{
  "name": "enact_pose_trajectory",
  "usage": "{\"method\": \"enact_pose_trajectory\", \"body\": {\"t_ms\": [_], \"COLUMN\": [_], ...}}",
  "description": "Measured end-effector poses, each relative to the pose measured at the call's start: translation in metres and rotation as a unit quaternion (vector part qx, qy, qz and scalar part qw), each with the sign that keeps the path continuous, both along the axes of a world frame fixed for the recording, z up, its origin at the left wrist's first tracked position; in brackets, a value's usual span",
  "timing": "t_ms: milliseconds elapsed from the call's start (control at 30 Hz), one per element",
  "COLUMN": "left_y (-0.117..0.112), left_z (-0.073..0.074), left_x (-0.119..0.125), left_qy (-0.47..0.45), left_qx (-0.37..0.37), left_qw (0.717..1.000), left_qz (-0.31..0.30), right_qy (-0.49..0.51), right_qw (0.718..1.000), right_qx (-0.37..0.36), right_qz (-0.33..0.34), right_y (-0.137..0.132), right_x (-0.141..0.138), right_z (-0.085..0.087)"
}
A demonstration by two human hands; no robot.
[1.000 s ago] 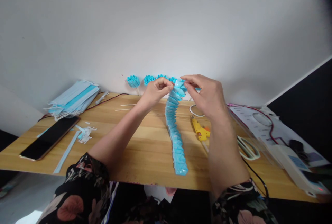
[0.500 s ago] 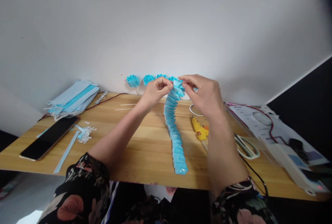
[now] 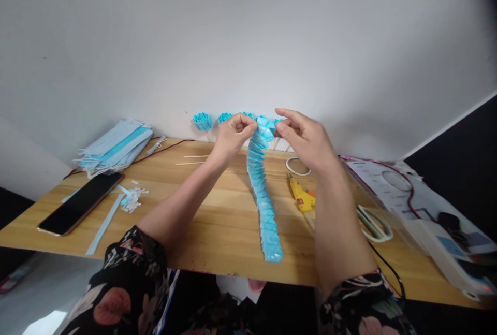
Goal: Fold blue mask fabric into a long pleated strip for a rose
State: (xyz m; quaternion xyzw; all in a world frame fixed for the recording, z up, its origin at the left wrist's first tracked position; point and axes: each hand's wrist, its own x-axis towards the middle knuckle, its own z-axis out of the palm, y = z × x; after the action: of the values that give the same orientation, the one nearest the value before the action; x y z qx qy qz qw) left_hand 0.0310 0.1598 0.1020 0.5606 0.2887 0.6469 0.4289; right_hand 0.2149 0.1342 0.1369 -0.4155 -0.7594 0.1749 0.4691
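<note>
A long light-blue pleated strip [image 3: 261, 190], folded zigzag, hangs from my hands down over the table toward its front edge. My left hand [image 3: 233, 135] pinches the left side of the strip's top end between thumb and fingers. At the right side of that end is my right hand [image 3: 305, 138], its thumb against the strip and its index finger lifted away. Behind both hands, blue folded flowers [image 3: 202, 121] on thin sticks lean along the wall, partly covered by my fingers.
Left are a stack of blue face masks [image 3: 116, 143], a black phone [image 3: 82, 204], a cut strip [image 3: 104, 223] and white scraps [image 3: 132, 200]. Right are a yellow glue gun [image 3: 301, 195], a white ring [image 3: 298, 166], scissors [image 3: 375, 223] and a power strip [image 3: 442, 252]. Thin sticks [image 3: 192, 163] lie behind my left forearm.
My right index finger has lifted off the strip's top end, and that end now shows more of its flat folded face. The view has shifted slightly left.
</note>
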Motion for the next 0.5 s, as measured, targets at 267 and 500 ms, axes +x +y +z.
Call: {"method": "enact_pose_trajectory", "body": {"t_ms": [267,500], "left_y": [-0.0015,-0.0008], "left_z": [-0.0007,-0.002], "left_x": [0.0033,0.0025], "left_qy": [-0.007,-0.043], "left_qx": [0.002,-0.032], "left_qw": [1.0,0.995], "left_qz": [0.002,-0.085], "right_qy": [0.016,0.057], "right_qw": [0.998,0.997], "right_qx": [-0.056,-0.06], "right_qz": [0.009,-0.005], "right_y": [0.0035,0.0085], "right_x": [-0.0059,-0.0035], "right_z": [-0.002,-0.0053]}}
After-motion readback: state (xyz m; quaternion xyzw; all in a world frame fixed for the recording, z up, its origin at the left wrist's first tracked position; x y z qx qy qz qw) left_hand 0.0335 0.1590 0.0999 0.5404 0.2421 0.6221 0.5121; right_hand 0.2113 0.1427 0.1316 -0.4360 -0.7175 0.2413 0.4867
